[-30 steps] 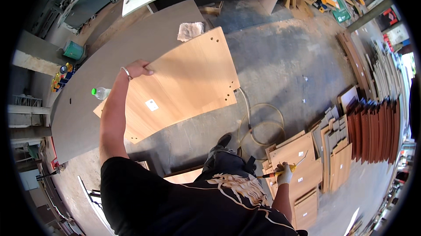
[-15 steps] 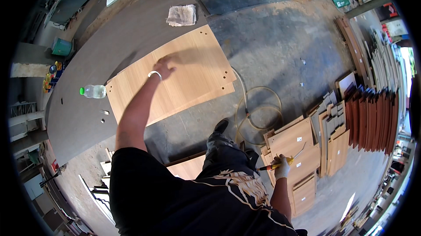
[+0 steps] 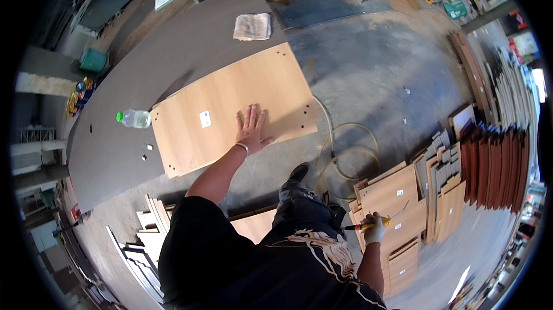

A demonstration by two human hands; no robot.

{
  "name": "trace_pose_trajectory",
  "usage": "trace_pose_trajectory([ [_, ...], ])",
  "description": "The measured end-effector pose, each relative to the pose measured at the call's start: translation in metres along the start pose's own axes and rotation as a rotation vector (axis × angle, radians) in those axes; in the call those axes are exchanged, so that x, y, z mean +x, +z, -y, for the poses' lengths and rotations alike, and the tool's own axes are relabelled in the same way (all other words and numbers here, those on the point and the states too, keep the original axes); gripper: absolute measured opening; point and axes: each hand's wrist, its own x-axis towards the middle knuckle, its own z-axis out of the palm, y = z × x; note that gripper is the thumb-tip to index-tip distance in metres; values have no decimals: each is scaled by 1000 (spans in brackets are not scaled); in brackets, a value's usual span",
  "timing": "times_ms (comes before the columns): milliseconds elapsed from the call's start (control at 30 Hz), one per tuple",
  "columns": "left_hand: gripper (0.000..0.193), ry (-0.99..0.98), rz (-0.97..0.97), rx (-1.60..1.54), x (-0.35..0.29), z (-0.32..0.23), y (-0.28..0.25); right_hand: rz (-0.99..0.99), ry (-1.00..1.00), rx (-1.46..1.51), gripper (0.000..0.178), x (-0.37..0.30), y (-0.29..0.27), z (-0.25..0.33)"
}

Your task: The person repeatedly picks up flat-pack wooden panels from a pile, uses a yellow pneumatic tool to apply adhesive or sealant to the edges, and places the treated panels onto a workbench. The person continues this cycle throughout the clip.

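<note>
we have our bare left hand (image 3: 250, 133) laid palm down with its fingers spread apart on a light wood-grain panel (image 3: 230, 94), pressing or resting near the panel's near edge and gripping nothing; a pale bracelet (image 3: 244, 147) circles the wrist just behind it. the panel lies flat under that hand, on top of a large grey-brown board (image 3: 115, 160), and to the hand's left we see a white label (image 3: 205, 118) on its face. right of the fingers, dark drilled holes (image 3: 303, 119) mark the panel's end corners. farther left, just beyond the panel's end, a clear bottle with a green cap (image 3: 136, 118) lies on its side, and nearer to us are two small pieces (image 3: 149, 147), too small to tell. well ahead of the fingertips sits a folded whitish cloth (image 3: 252, 26). our gloved right hand (image 3: 374, 230), lower and well apart, is closed around a yellow air blow gun (image 3: 362, 227), its thin metal nozzle pointing away to the right. behind that grip lean more wood-grain panels (image 3: 389, 186), and ahead of it, to the left, a hose (image 3: 330, 131) loops on the concrete floor (image 3: 368, 74).
</note>
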Motion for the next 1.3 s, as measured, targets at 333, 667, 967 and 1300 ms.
trace_pose_trajectory([
  [333,123,131,168,195,-30,-35,-7,-402,-54,694,16,-23,-65,-21],
  [667,102,-41,-87,299,7,-21,40,-578,36,1067,20,-72,-167,-97],
  [967,47,-496,-235,226,-8,-158,64,-575,172,1370,6,-48,-263,-109],
  [1300,36,590,70,-180,-182,-602,258,-159,9,1432,20,24,-488,-130],
])
